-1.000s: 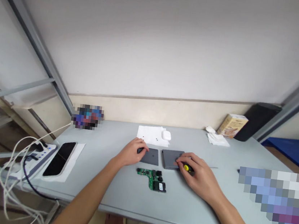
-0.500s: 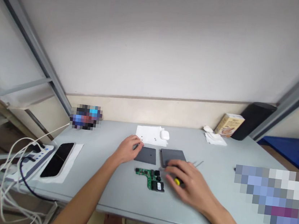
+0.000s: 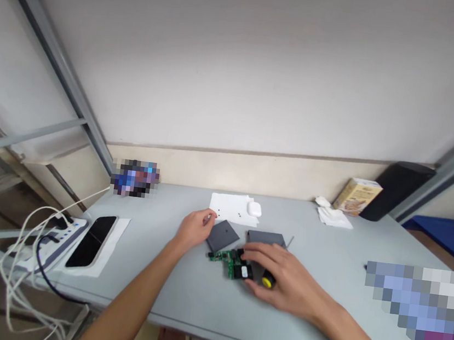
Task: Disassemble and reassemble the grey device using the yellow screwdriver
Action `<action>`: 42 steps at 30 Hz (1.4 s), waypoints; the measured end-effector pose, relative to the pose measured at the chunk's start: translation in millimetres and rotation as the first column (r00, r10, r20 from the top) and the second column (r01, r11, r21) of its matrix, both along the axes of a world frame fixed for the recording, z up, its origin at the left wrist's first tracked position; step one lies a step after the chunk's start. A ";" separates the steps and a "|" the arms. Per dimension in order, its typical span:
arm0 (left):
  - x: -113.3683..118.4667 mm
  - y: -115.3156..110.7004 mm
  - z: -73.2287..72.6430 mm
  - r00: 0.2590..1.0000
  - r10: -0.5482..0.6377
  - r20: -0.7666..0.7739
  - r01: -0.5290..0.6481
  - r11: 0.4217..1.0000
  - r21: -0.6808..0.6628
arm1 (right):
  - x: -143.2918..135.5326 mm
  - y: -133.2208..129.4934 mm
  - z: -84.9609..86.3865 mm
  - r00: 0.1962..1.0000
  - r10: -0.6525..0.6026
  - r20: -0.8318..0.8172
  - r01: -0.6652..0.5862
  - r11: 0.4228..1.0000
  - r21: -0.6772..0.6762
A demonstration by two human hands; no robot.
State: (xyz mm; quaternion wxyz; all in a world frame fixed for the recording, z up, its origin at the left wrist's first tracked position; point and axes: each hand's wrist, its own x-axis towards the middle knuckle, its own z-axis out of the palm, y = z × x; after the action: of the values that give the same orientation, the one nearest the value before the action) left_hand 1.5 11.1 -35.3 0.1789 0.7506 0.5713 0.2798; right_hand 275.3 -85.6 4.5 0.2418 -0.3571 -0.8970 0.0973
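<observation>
Near the middle of the desk, my left hand [image 3: 195, 229] has its fingers closed at the left corner of a flat dark grey cover plate [image 3: 222, 238], which lies turned at an angle. A green circuit board [image 3: 229, 263] with black parts and a white label sits just below that plate. My right hand [image 3: 282, 279] curves around the board's right end, index finger at its upper edge and thumb at its lower. Inside the same palm is a screwdriver [image 3: 267, 280] with a yellow-ended black handle; its thin shaft pokes out beyond the knuckles. Behind these fingers lies a dark grey casing [image 3: 266, 237], partly hidden.
White paper [image 3: 228, 207] with several tiny dark screws and a white earbud case [image 3: 254, 209] lie behind. A phone [image 3: 92, 241] and power strip [image 3: 54, 245] with cables occupy the left. Tissues [image 3: 334, 216], a box [image 3: 358, 197] and a black speaker [image 3: 397, 191] stand at back right.
The grey cover plate has turned at my left hand. My right hand has moved left onto the circuit board, which has shifted slightly away from the desk's front edge. The view shifted a little.
</observation>
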 end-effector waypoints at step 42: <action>-2.5 -5.8 5.9 0.922 -0.371 0.114 0.369 0.929 0.040 | 9.0 -23.3 13.1 0.943 0.109 0.314 -0.009 0.953 -0.303</action>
State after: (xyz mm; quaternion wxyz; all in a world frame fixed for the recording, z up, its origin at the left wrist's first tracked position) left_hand -1.0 5.3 -29.3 0.2557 0.8284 0.4051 0.2902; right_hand 284.3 -108.9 17.6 0.0303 -0.3732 -0.9101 0.1779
